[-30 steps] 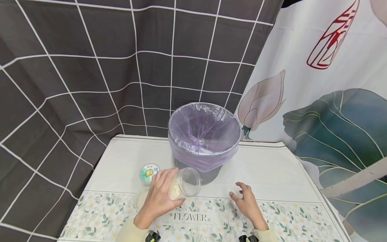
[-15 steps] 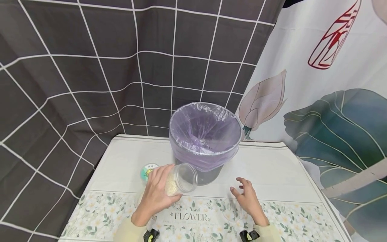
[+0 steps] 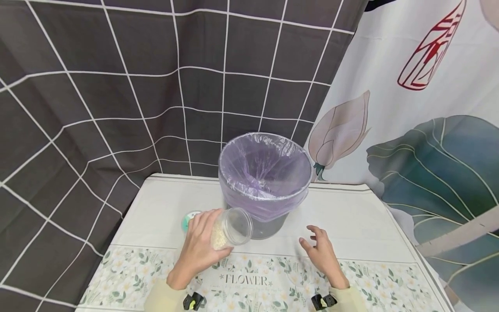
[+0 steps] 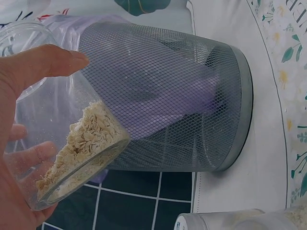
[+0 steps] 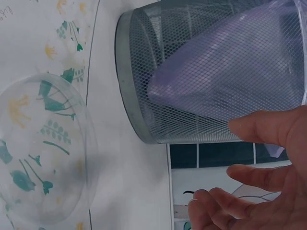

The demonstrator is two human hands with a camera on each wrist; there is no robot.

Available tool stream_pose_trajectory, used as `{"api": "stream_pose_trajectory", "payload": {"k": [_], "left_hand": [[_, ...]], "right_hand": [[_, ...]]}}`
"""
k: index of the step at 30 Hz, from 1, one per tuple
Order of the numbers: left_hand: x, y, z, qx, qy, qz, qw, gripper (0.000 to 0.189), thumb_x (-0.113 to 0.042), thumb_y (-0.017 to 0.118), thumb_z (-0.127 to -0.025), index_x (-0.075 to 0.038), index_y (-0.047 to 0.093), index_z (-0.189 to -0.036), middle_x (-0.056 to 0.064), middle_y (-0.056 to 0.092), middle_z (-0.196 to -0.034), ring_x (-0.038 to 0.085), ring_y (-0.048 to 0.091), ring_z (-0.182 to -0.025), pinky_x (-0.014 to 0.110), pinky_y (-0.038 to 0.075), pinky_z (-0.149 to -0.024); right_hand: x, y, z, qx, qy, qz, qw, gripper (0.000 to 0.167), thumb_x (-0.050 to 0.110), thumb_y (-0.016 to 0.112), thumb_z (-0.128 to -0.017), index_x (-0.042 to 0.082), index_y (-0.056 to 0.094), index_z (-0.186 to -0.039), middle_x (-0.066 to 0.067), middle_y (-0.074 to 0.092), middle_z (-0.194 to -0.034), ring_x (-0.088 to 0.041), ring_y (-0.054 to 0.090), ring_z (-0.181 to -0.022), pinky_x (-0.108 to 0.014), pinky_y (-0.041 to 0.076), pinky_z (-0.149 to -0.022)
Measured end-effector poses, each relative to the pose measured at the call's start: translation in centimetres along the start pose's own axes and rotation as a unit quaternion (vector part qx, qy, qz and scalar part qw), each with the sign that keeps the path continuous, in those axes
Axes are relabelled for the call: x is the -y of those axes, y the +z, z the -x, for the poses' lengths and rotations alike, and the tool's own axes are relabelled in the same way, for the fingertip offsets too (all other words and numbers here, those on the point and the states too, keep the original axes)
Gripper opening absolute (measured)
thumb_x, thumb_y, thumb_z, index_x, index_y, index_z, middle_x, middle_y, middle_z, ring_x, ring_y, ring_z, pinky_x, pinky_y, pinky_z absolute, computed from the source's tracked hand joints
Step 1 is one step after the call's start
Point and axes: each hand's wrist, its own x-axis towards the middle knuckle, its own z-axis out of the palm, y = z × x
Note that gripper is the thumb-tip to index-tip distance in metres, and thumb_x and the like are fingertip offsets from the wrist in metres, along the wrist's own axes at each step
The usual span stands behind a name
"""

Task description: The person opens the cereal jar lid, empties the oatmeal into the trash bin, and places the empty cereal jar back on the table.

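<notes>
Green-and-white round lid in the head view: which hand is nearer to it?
Left. The left hand, gripping the clear jar, partly covers the lid in that view. The right hand is much farther off, to the lid's right, holding nothing.

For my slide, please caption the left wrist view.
Left hand grips a tilted clear jar of oat-like flakes near a purple-lined mesh wastebasket.

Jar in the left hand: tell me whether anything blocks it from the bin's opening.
The near rim of the bin, covered by the liner, stands in the way; in the head view, the jar is in front of it, to the left. Nothing else visible lies between.
</notes>
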Motion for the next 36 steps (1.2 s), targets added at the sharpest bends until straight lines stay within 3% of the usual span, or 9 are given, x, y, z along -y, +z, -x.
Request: {"api": "stream_pose_trajectory", "payload": {"k": [14, 26, 36], "left_hand": [[0.3, -0.4, -0.1, 0.011, -0.004, 0.004, 0.9999, 0.091, -0.035, 0.083, -0.045, -0.004, 0.050, -0.124, 0.007, 0.055, -0.117, 0.024, 0.046, -0.102, 0.043, 0.035, -0.092], [0.5, -0.5, -0.3, -0.003, 0.003, 0.006, 1.0000, 0.089, -0.034, 0.082, -0.045, -0.006, 0.051, -0.124, 0.007, 0.055, -0.115, 0.024, 0.046, -0.100, 0.042, 0.036, -0.089], [0.8, -0.5, -0.7, -0.025, 0.023, -0.007, 0.9994, 0.089, -0.033, 0.083, -0.044, -0.003, 0.052, -0.122, 0.009, 0.056, -0.113, 0.025, 0.047, -0.099, 0.043, 0.038, -0.085]], "right_hand": [[0.5, -0.8, -0.5, -0.025, -0.016, -0.016, 0.9994, 0.048, 0.020, 0.056, -0.090, 0.000, 0.041, -0.131, -0.023, 0.039, -0.128, -0.037, 0.049, -0.109, -0.049, 0.048, -0.083], [0.9, -0.9, -0.7, -0.019, -0.001, -0.036, 0.9992, 0.049, 0.020, 0.056, -0.090, 0.001, 0.040, -0.132, -0.020, 0.040, -0.130, -0.035, 0.050, -0.110, -0.048, 0.047, -0.085], [1.3, -1.4, -0.9, -0.033, -0.020, -0.033, 0.9987, 0.047, 0.017, 0.056, -0.089, 0.002, 0.041, -0.131, -0.020, 0.040, -0.129, -0.035, 0.051, -0.109, -0.047, 0.048, -0.083]]}}
